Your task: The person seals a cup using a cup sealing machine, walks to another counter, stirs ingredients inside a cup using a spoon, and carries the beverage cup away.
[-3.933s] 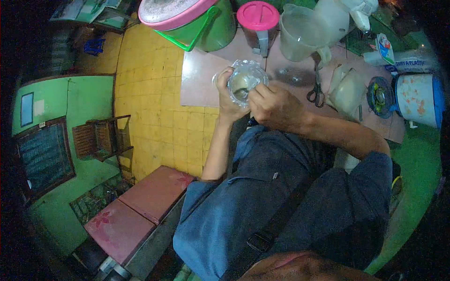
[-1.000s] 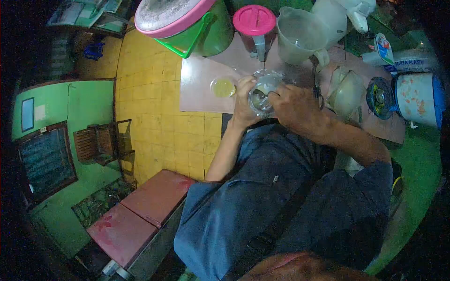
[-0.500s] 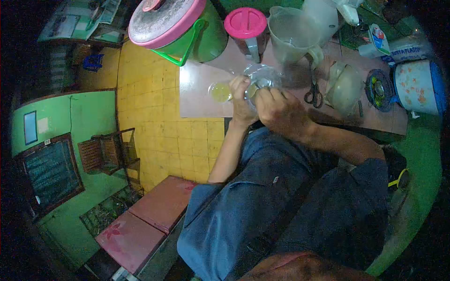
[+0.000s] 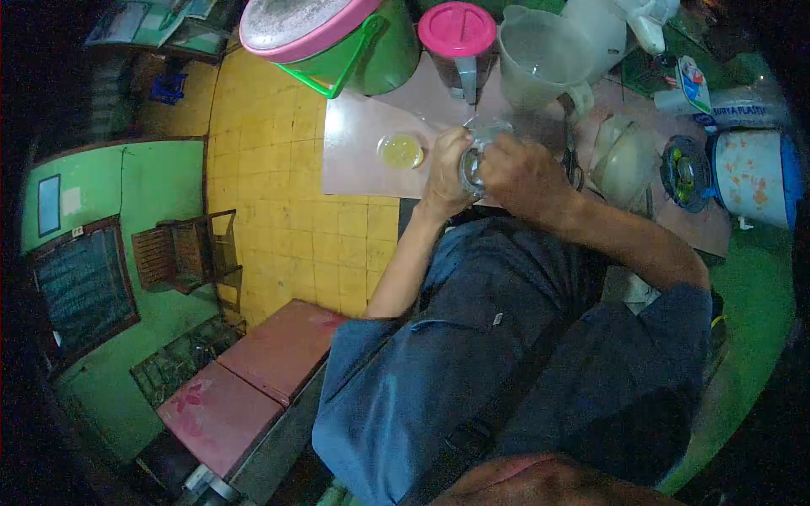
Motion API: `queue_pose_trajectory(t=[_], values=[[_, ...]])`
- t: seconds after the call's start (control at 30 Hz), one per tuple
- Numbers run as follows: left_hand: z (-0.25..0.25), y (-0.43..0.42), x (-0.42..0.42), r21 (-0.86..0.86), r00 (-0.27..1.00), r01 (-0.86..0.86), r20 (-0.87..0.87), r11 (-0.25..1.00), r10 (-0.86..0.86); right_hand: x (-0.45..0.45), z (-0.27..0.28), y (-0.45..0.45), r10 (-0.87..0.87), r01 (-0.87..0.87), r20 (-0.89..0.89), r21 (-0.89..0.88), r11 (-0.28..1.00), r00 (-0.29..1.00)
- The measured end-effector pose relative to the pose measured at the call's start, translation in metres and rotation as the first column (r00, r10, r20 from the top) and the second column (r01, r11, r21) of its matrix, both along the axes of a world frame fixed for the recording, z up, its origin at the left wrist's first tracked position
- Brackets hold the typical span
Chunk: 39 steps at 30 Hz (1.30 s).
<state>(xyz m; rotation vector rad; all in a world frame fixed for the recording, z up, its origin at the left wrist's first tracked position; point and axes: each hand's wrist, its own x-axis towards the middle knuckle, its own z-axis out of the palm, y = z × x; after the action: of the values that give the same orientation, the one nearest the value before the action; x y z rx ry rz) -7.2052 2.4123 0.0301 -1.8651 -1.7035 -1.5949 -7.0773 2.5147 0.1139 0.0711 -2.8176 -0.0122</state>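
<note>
At the near edge of the pinkish table, my left hand [image 4: 449, 175] is closed around the side of a clear glass vessel [image 4: 471, 171]. My right hand [image 4: 525, 175] is curled into a fist over the vessel's other side, and whatever its fingers hold is hidden. Left of the hands sits a small clear dish [image 4: 384, 152] with a yellow-green piece, perhaps cut citrus, [image 4: 403, 152] in it. Another clear, shiny surface [image 4: 489, 128] shows just behind my fingers; I cannot tell whether it belongs to the same vessel.
Along the back stand a green bucket [image 4: 384, 72] with a pink rim, a pink-lidded jar [image 4: 456, 32] and a translucent pitcher [image 4: 540, 63]. To the right are scissors [image 4: 574, 169], a pale plastic bag [image 4: 624, 160], a dark basket [image 4: 685, 173] and a white-and-blue container [image 4: 755, 179].
Both hands have moved slightly right, with the glass vessel turned more upright between them. A pale yellow-green piece seen between the hands before is now hidden. The camera view has shifted slightly.
</note>
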Motion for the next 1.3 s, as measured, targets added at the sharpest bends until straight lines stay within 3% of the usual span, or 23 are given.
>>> queue_pose_trajectory(t=[0.03,0.17,0.23,0.33,0.37,0.43,0.53,0.57,0.63,0.77,0.83,0.93,0.97,1.03,1.13,1.23,1.3], values=[[-0.001,-0.001,0.001,-0.018,1.000,-0.021,-0.001,1.000,0.021,0.000,-0.004,0.000,-0.055,0.056,0.012,-0.109,0.992,0.998],[-0.003,-0.005,0.002,-0.040,0.999,-0.048,0.010,0.998,0.048,-0.003,-0.001,0.004,-0.030,0.014,-0.076,-0.204,0.979,0.997],[-0.005,-0.005,-0.001,-0.021,0.999,-0.041,0.003,0.999,0.041,-0.001,0.010,0.001,-0.020,0.026,-0.075,0.078,0.997,0.997],[-0.004,-0.005,-0.002,-0.009,0.999,-0.036,-0.007,0.999,0.036,0.005,0.001,0.001,0.053,-0.043,-0.068,0.141,0.989,0.996],[-0.002,-0.005,-0.001,-0.017,0.999,-0.041,-0.010,0.999,0.041,0.005,-0.004,0.000,0.052,-0.042,-0.068,0.142,0.989,0.996],[-0.007,-0.006,-0.002,-0.036,0.999,-0.017,-0.028,0.999,0.016,0.004,-0.013,0.000,0.044,-0.048,-0.053,-0.072,0.996,0.998],[-0.013,-0.008,-0.001,-0.053,0.999,-0.008,-0.050,0.999,0.005,0.000,-0.016,0.007,0.044,-0.050,-0.060,-0.102,0.994,0.997],[-0.014,-0.010,0.001,-0.048,0.998,-0.026,-0.049,0.998,0.024,0.000,-0.013,0.006,0.044,-0.050,-0.060,-0.107,0.993,0.997],[-0.013,-0.011,-0.001,-0.053,0.998,-0.025,-0.061,0.998,0.022,0.000,-0.004,0.004,0.000,0.017,-0.129,0.134,0.991,0.992],[-0.010,-0.011,0.000,-0.088,0.998,-0.011,-0.070,0.996,0.005,0.008,-0.021,-0.005,0.099,-0.083,-0.218,0.083,0.993,0.971],[-0.013,-0.013,0.001,-0.094,0.999,-0.021,-0.030,0.995,0.019,0.013,-0.025,-0.009,0.034,-0.035,-0.036,-0.036,0.999,0.999],[-0.019,-0.015,0.003,-0.087,0.999,-0.025,0.019,0.996,0.027,0.011,-0.024,0.001,0.005,-0.006,-0.013,-0.149,0.989,1.000],[-0.020,-0.016,0.004,-0.073,0.999,-0.027,0.027,0.997,0.029,0.009,-0.020,0.004,0.003,-0.005,-0.012,-0.150,0.989,1.000],[-0.023,-0.014,0.004,-0.060,0.999,-0.031,0.031,0.998,0.033,0.005,-0.010,0.007,0.113,-0.091,-0.230,0.104,0.990,0.967],[-0.024,-0.013,0.001,-0.044,1.000,-0.024,0.015,0.999,0.025,0.009,-0.015,0.006,0.223,-0.187,-0.264,0.154,0.970,0.938],[-0.024,-0.016,0.000,-0.058,1.000,-0.015,0.009,0.998,0.016,0.017,-0.012,0.000,0.142,-0.137,-0.119,0.054,0.989,0.983],[-0.027,-0.018,0.001,-0.075,1.000,-0.008,0.026,0.997,0.009,0.017,-0.021,-0.001,0.118,-0.119,-0.120,-0.007,0.993,0.986]])
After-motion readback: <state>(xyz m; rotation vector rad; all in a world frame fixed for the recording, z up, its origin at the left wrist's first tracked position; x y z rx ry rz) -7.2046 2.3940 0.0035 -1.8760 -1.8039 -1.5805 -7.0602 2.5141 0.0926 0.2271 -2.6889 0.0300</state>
